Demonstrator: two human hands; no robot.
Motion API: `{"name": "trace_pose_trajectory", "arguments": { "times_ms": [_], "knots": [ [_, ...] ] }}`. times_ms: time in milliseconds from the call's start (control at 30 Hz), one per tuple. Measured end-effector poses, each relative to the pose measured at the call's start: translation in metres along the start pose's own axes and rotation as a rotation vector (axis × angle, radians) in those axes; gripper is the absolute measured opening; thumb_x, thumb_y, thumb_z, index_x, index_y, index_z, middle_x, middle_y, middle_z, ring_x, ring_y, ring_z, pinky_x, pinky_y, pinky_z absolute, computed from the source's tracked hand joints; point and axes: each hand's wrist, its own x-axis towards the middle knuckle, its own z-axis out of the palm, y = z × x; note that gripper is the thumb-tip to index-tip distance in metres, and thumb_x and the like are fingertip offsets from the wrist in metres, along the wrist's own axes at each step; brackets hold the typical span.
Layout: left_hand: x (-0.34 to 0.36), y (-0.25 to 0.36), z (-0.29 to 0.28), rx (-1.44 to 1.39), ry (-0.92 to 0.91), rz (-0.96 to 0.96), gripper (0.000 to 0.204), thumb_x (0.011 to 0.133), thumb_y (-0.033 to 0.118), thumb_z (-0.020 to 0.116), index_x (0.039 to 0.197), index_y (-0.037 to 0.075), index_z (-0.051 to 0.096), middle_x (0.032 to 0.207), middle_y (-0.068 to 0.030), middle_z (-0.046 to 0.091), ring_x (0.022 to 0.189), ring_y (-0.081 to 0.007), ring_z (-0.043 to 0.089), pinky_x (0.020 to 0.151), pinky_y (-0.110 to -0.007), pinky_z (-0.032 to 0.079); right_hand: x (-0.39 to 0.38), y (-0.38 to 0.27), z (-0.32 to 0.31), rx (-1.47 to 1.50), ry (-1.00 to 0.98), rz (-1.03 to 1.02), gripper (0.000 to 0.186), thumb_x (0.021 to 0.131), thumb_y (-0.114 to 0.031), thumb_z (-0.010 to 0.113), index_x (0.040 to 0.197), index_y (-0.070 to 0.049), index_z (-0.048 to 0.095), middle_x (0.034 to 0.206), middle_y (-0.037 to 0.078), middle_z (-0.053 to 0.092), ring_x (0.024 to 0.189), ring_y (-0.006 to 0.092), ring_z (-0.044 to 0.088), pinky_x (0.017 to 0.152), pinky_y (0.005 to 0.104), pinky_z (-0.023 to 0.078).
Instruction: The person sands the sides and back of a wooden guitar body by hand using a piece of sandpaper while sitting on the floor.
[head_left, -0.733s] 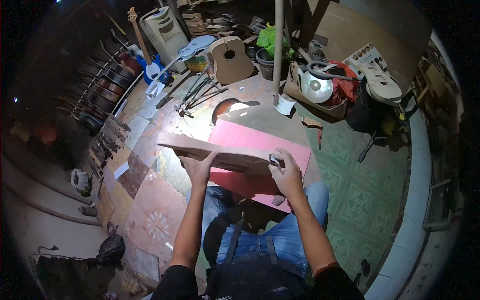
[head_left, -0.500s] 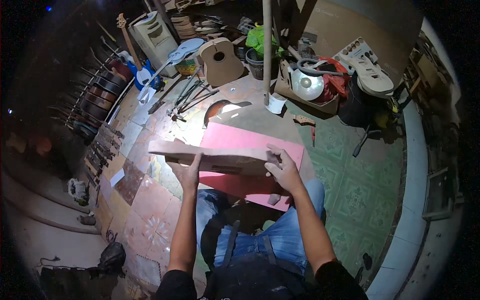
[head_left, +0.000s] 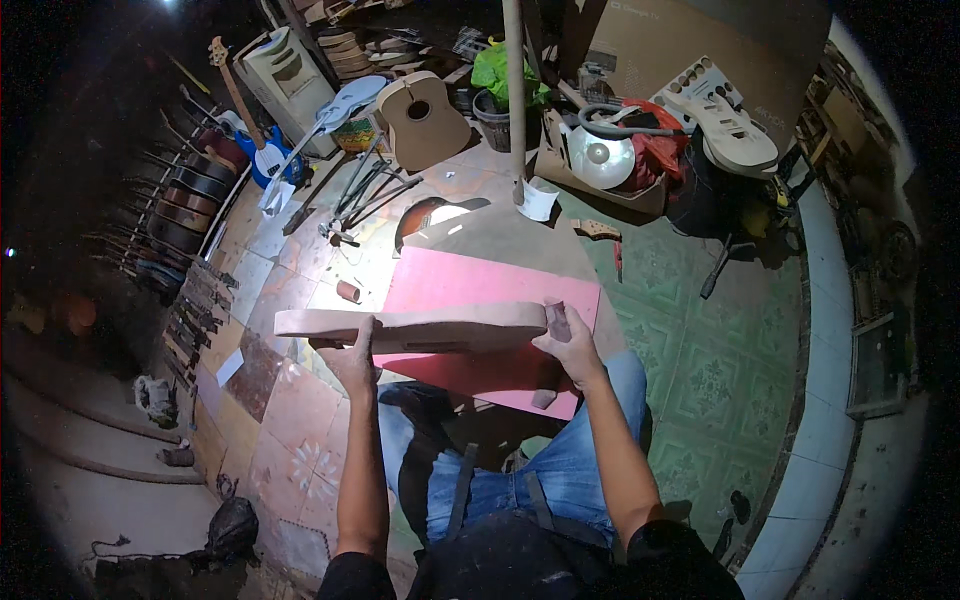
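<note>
Here, I hold a pale wooden slab (head_left: 450, 327) above the pink board (head_left: 470, 282).
My left hand (head_left: 352, 362) grips its left part, thumb against the near side, other fingers mostly hidden; at its right end, my right hand (head_left: 573, 350) bends its fingers about a small brownish piece (head_left: 557, 322).

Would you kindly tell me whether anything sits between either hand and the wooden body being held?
Yes: at its right end, a small brownish piece, possibly sandpaper, sits between the right hand and the pale wooden body. Nothing visible separates the left hand from the body.
</note>
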Motion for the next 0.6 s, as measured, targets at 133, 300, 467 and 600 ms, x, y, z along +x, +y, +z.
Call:
{"name": "trace_pose_trajectory", "arguments": {
  "times_ms": [133, 300, 467, 600],
  "knots": [
    [0.006, 0.007, 0.004, -0.013, 0.088, -0.056, 0.078, 0.079, 0.009, 0.085, 0.139, -0.007, 0.037, 0.132, -0.0188, 0.05, 0.12, -0.027, 0.054, 0.104, -0.038, 0.044, 0.007, -0.018, -0.003, -0.043, -0.101, 0.327, 0.051, 0.08, -0.002, 0.073, 0.128, -0.004, 0.06, 0.102, 0.001, 0.064, 0.089, 0.0127, 0.061, 0.081, 0.0298, 0.051],
    [0.0, -0.022, -0.001, -0.222, 0.183, -0.12, 0.059, 0.087, 0.012, 0.08, 0.132, -0.006, 0.045, 0.12, -0.0152, 0.059, 0.109, -0.0238, 0.061, 0.096, -0.037, 0.05, 0.024, -0.067, 0.009, -0.153, -0.033, 0.044, 0.041, 0.086, -0.005, 0.073, 0.126, -0.003, 0.061, 0.097, 0.0, 0.064, 0.076, 0.0083, 0.059, 0.063, 0.0227, 0.049],
    [-0.029, -0.009, 0.038, -0.337, 0.084, -0.019, 0.047, 0.092, 0.014, 0.074, 0.128, -0.005, 0.051, 0.108, -0.0087, 0.064, 0.093, -0.0158, 0.063, 0.085, -0.03, 0.052, 0.038, -0.143, 0.024, -0.063, -0.168, 0.01, 0.039, 0.089, -0.006, 0.07, 0.127, -0.002, 0.06, 0.094, -0.001, 0.064, 0.078, 0.0069, 0.058, 0.068, 0.021, 0.047],
    [-0.039, 0.023, 0.052, -0.226, 0.024, 0.019, 0.059, 0.091, 0.012, 0.075, 0.138, -0.006, 0.045, 0.127, -0.0175, 0.062, 0.109, -0.0228, 0.064, 0.096, -0.036, 0.051, 0.033, -0.131, 0.0, -0.286, 0.018, -0.048, 0.046, 0.089, -0.005, 0.07, 0.133, 0.0, 0.057, 0.106, 0.002, 0.066, 0.091, 0.0085, 0.061, 0.079, 0.0237, 0.05]
  ]
}}
